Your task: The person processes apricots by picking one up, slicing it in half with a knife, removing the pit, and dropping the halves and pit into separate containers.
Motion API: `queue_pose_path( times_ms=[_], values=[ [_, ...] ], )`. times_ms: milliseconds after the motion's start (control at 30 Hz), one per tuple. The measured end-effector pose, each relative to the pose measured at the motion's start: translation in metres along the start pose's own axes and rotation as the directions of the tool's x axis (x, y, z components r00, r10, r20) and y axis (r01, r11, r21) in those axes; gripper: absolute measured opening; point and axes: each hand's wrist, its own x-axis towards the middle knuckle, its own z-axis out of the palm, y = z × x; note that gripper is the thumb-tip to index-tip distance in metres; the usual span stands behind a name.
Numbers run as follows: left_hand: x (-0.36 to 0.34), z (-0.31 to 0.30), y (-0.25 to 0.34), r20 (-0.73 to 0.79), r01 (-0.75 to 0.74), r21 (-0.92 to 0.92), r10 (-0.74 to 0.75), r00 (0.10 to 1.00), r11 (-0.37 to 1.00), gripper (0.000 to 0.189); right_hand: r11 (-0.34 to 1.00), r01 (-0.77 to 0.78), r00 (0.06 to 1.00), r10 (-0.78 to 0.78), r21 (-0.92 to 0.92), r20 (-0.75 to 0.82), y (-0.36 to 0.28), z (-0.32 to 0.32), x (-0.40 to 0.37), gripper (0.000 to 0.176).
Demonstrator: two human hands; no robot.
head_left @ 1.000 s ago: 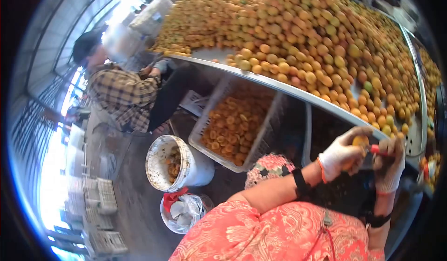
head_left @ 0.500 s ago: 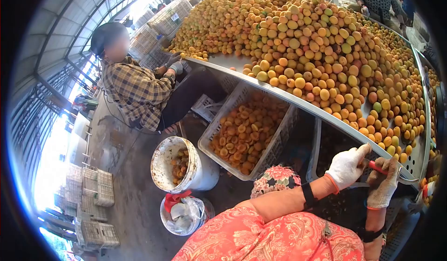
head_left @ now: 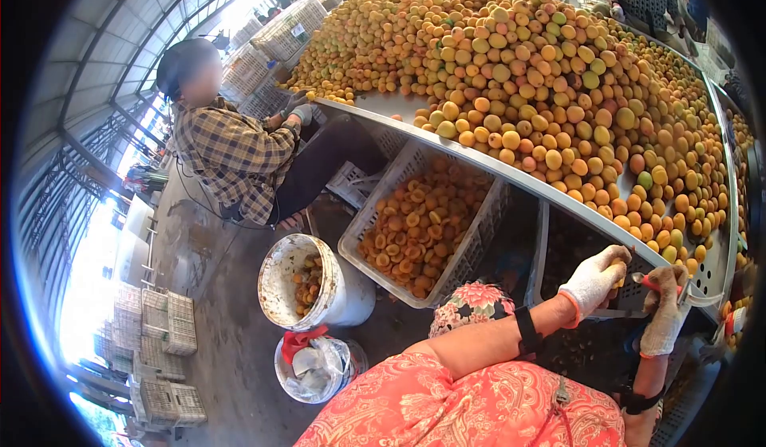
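My left hand (head_left: 592, 281), in a white glove with an orange cuff, is closed around an apricot (head_left: 620, 271) of which only a sliver shows. Just to its right my right hand (head_left: 661, 317), in a worn glove, grips a small red-handled knife (head_left: 651, 283) whose blade points at the fruit. Both hands hover below the edge of the metal table (head_left: 511, 174), over a dark crate. A big heap of whole apricots (head_left: 550, 88) covers the table top.
A white crate of halved apricots (head_left: 421, 225) sits under the table. Beside it stand a white bucket (head_left: 307, 281) with pits and a smaller lined pail (head_left: 316, 367). A seated person in a plaid shirt (head_left: 231, 153) works at the table's far end. Empty crates (head_left: 163, 323) are stacked at left.
The view tilted up from the first frame and now shows more of the heap. My hands dropped slightly and drew closer, knife against the fruit.
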Motion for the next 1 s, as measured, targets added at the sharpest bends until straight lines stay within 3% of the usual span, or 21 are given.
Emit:
queue_pose_path(
  times_ms=[100, 200, 600, 1000],
  values=[
    [0.002, 0.000, -0.003, 0.027, 0.012, -0.026, -0.011, 1.000, 1.000, 0.028, 0.991, -0.108, 0.990, 0.115, -0.078, 0.086, -0.005, 0.010, -0.003, 0.013],
    [0.006, -0.003, -0.007, 0.016, 0.035, 0.007, -0.035, 0.999, 0.999, 0.032, 0.993, -0.078, 0.987, 0.090, -0.093, 0.135, 0.001, 0.007, -0.002, 0.012],
    [0.007, -0.003, -0.011, 0.063, 0.007, 0.158, -0.017, 0.998, 0.987, 0.033, 0.987, -0.150, 0.985, 0.145, 0.051, 0.092, 0.004, 0.010, -0.003, 0.019],
    [0.004, -0.003, -0.005, 0.042, 0.014, 0.153, -0.020, 0.999, 0.988, 0.030, 0.990, -0.137, 0.987, 0.133, 0.039, 0.094, -0.002, 0.005, -0.005, 0.017]
  ],
)
